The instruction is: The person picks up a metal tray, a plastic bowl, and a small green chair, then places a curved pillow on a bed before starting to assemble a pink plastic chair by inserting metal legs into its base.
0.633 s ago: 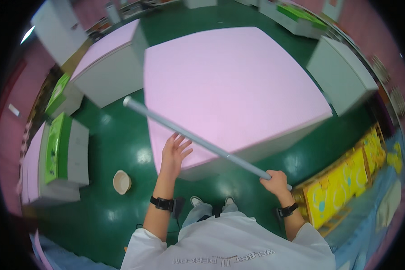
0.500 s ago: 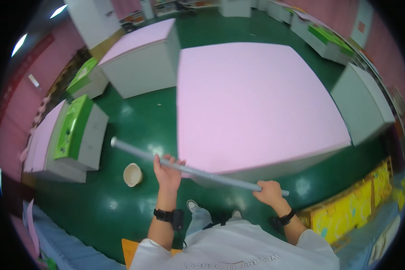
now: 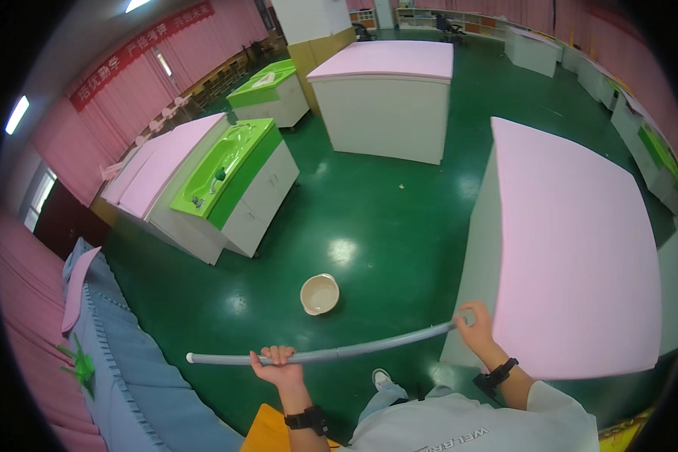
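Green floor (image 3: pixel 399 188) across the whole middle of the frame, glossy, with light reflections. Pink-topped table (image 3: pixel 580 248) at right, the largest piece, its near corner low right beside the right hand. Second pink-topped table (image 3: pixel 388 87) at upper centre, white-sided. Green sink unit (image 3: pixel 230 169) at left centre, white cabinet below, pink counter (image 3: pixel 154 169) adjoining on its left. Smaller green unit (image 3: pixel 271 87) behind it, upper left. Pink curtains (image 3: pixel 139 83) along the upper left wall. Blue pleated cloth (image 3: pixel 139 369) at lower left, green plastic piece (image 3: pixel 81 365) on its left edge. White shirt (image 3: pixel 467 426) at bottom centre right; one shoe (image 3: pixel 382 379) above it on the floor.

Grey pipe (image 3: pixel 331 352), long and thin, held level across the lower middle of the frame, slightly bowed, left end free at lower left, right end at the table's near corner. Cream basin (image 3: pixel 320 294) on the floor just above the pipe's midpoint, apart from it.

Left hand (image 3: pixel 277 365) at lower centre, fingers curled over the pipe from below, grasping it; black watch on the wrist. Right hand (image 3: pixel 476 325) at lower right, closed around the pipe's right end, just beside the table edge; black watch on this wrist too.
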Available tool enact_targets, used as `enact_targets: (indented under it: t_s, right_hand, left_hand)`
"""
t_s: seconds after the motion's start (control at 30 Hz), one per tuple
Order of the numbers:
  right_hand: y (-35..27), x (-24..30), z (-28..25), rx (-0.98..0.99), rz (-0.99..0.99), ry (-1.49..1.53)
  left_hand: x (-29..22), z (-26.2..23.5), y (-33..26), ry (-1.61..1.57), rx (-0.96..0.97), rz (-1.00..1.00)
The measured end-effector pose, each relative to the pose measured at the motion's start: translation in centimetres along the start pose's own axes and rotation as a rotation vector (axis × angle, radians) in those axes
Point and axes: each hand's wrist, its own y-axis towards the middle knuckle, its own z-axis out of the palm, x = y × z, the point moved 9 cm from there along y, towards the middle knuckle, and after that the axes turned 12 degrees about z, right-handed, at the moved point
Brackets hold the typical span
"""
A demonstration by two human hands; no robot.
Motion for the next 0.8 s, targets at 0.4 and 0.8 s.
enact_targets:
  t_s: [0.4, 0.8]
  right_hand:
    - [17.8, -11.7, 26.9, 0.412, 1.165, 0.946]
    - [55.5, -19.6, 25.8, -0.3, 1.2, 1.91]
  left_hand:
    - [14.1, 8.4, 22.1, 0.198, -0.027, 0.026]
    - [35.1, 21.4, 39.0, 0.649, 0.206, -0.539]
